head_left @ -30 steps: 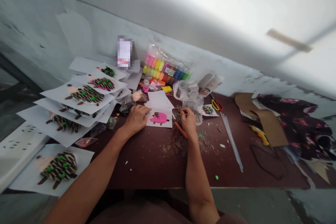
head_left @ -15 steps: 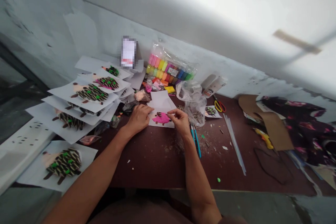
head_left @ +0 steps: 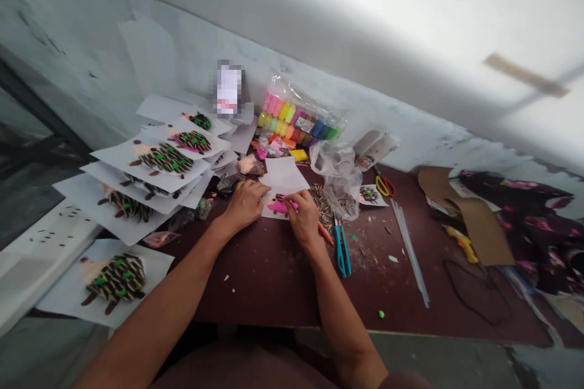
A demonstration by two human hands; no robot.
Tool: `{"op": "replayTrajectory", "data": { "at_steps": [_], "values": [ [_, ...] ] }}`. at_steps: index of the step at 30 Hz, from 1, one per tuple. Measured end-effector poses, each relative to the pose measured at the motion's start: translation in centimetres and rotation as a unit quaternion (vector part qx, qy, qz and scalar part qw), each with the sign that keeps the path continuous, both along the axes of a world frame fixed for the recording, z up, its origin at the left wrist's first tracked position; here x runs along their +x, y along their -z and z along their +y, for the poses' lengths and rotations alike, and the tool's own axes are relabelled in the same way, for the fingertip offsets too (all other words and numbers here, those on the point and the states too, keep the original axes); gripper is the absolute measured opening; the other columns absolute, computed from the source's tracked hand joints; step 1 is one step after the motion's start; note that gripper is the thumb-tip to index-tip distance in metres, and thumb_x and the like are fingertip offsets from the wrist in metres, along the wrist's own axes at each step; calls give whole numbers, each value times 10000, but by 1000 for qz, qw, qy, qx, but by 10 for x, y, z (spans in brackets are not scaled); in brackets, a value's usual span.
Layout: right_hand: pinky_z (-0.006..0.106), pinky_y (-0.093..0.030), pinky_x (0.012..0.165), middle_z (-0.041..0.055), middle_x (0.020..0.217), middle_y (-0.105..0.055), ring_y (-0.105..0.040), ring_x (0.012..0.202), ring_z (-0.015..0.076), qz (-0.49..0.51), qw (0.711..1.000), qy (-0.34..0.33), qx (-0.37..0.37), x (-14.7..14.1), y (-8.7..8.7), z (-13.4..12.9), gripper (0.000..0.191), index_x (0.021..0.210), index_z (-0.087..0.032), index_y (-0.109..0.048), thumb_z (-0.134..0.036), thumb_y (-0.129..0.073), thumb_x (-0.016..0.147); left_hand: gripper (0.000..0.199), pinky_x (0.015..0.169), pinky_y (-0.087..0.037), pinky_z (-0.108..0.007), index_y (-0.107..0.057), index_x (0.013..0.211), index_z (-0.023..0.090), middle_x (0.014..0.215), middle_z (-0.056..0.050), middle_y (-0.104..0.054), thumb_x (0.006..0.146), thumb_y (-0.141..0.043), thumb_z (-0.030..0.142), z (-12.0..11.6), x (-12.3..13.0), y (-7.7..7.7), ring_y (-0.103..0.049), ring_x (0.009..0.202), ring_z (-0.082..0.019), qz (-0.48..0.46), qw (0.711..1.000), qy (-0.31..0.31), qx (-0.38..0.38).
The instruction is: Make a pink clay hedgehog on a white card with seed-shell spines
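Note:
Under both hands lies a sheet of white paper (head_left: pixel 285 173), which bears a pink clay hedgehog shape (head_left: pixel 275 205) with a few dark seeds pressed in near its head. My left hand (head_left: pixel 245 202) rests on the sheet's left edge, fingers stretched and lying flat. Thumb and forefinger of my right hand (head_left: pixel 305 217) pinch a small dark sliver, seemingly a sunflower seed, right over the pink clay and partly covering it. Just right of that hand is a pile of striped sunflower seeds (head_left: pixel 325 209), beside an orange pen-like stick (head_left: pixel 325 233).
Finished-looking hedgehog sheets (head_left: pixel 171 164) are stacked at left, with another sheet (head_left: pixel 157 255) nearer. Behind are a bag of coloured clay (head_left: pixel 301 118) and a phone (head_left: pixel 229 90). Blue-handled pliers or scissors (head_left: pixel 342 249), yellow-red scissors (head_left: pixel 385 185), glue sticks (head_left: pixel 410 255) and a glue gun (head_left: pixel 460 243) lie right.
My right hand has shifted left from the shape's right end to over its middle, still pinching. The seed pile and orange stick now show beside it. My left hand stays on the paper.

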State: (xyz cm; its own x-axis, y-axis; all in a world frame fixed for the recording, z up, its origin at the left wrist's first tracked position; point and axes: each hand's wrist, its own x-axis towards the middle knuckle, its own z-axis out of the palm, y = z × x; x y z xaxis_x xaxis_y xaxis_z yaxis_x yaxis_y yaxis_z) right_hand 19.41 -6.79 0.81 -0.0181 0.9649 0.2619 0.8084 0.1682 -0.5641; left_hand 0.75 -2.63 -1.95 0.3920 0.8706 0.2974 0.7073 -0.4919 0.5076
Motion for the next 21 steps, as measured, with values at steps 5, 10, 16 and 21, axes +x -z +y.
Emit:
{"op": "replayTrajectory", "data": {
  "at_steps": [5, 10, 16, 21],
  "values": [
    [265, -449, 760, 40, 913, -656, -624, 854, 179, -28, 1000, 9, -9, 0, 8, 1, 153, 940, -233, -751, -206, -600, 955, 495, 994, -460, -479, -729, 1169, 189, 1142, -112, -745, 762, -483, 52, -1, 1, -2, -625, 1081, -288, 0, 1000, -3, 0],
    [267, -437, 745, 42, 902, -655, -622, 839, 180, -40, 999, 10, -18, -2, 10, 1, 121, 924, -219, -738, -193, -622, 945, 501, 978, -449, -466, -742, 1163, 168, 1150, -126, -743, 754, -485, 36, -2, 1, -6, -633, 1071, -288, 15, 1000, 1, -5],
    [266, -433, 747, 42, 907, -659, -617, 846, 182, -55, 998, 10, -13, -4, 12, 1, 119, 925, -221, -728, -201, -614, 953, 504, 945, -427, -454, -758, 1142, 207, 1155, -102, -756, 758, -486, 27, -3, 1, -8, -639, 1057, -278, 29, 999, 8, 9],
    [262, -426, 737, 49, 913, -662, -617, 845, 184, -74, 997, 15, -16, -6, 12, 0, 111, 931, -209, -724, -191, -616, 950, 464, 974, -395, -484, -781, 1095, 247, 1162, -88, -760, 792, -492, 47, -4, 1, -7, -645, 1045, -279, 48, 998, 22, 20]
  ]
}}
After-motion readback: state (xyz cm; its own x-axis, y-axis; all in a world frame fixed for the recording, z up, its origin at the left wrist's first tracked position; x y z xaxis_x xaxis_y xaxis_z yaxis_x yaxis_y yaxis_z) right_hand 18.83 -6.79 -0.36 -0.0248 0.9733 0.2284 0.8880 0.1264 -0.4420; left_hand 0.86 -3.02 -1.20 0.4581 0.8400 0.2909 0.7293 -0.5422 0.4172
